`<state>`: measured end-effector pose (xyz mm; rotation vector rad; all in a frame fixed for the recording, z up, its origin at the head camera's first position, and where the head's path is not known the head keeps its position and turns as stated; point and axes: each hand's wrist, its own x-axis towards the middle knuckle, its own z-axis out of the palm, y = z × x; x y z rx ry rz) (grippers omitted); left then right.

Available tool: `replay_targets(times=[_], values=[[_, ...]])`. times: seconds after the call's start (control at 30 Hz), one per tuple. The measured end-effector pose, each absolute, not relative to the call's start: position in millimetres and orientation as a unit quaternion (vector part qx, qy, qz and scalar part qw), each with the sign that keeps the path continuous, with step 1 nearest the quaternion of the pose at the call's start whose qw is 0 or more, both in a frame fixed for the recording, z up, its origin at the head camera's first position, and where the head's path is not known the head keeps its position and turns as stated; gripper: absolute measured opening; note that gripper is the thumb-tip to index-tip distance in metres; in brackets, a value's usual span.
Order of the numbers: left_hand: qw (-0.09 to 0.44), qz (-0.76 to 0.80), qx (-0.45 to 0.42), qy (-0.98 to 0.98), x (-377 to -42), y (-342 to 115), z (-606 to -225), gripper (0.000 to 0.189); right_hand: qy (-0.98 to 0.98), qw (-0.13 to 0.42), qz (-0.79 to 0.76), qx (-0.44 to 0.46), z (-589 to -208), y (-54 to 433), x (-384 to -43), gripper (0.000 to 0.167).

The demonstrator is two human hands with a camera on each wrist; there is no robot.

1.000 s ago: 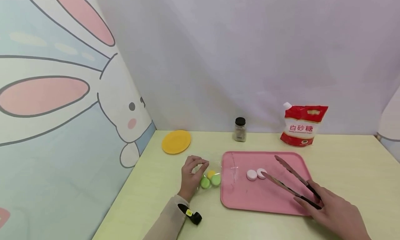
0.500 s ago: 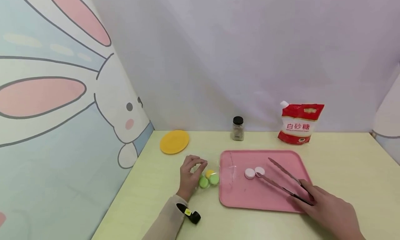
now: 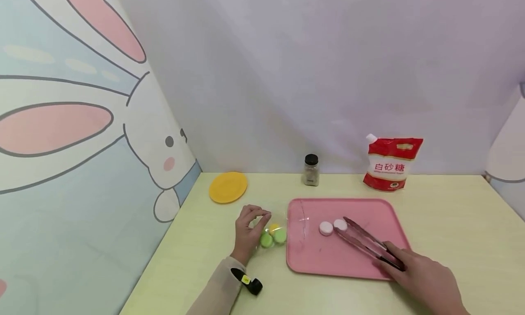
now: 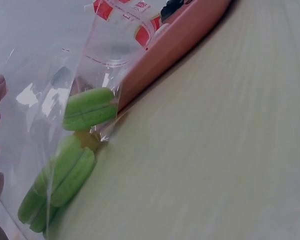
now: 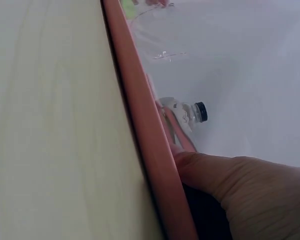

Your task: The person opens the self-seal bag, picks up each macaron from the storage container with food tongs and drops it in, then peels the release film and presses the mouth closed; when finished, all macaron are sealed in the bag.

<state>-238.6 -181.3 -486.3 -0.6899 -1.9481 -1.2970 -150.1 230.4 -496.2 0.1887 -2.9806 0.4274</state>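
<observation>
My left hand (image 3: 248,233) pinches the edge of a clear plastic bag (image 4: 45,105). Inside the bag are green macarons (image 3: 280,236) and a yellow macaron (image 3: 274,229). The bag's open end reaches over the left side of a pink tray (image 3: 328,265). Two pale pink macarons (image 3: 326,228) lie side by side on the tray. My right hand (image 3: 426,278) grips metal tongs (image 3: 357,243) by their black handles at the tray's front right. The tong tips lie on either side of the right-hand pale macaron (image 3: 340,224), with a narrow gap between the arms.
A yellow plate (image 3: 228,187) lies at the back left of the table (image 3: 320,296). Behind the tray stand a small jar with a black lid (image 3: 311,171) and a red and white sugar pouch (image 3: 391,164). A wall rises along the table's back edge.
The tongs have moved left and their arms have closed in toward the right-hand pale macaron. The left hand keeps its hold on the bag. The head view has shifted slightly.
</observation>
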Motion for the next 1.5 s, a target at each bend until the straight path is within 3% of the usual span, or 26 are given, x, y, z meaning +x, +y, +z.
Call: replay_targets(times=[0.3,0.8,1.1,1.5], values=[[0.342,-0.496,-0.265,-0.753,-236.2,-180.8,-483.8,0.014,-0.987,0.033,0.151,0.042,-496.3,229.7,-147.1,0.090],[0.334,-0.505,-0.259,-0.752,-238.1,-180.9,-483.9,0.013,-0.984,0.031,0.169,0.052,-492.6,223.1,-145.4,0.051],[0.333,-0.503,-0.255,-0.756,-237.6,-181.4,-482.8,0.013,-0.982,0.057,0.172,0.054,-494.9,222.7,-143.8,0.047],[0.328,-0.504,-0.248,-0.759,-237.5,-180.6,-482.8,0.013,-0.980,0.050,0.188,0.044,-493.3,222.6,-142.2,0.050]])
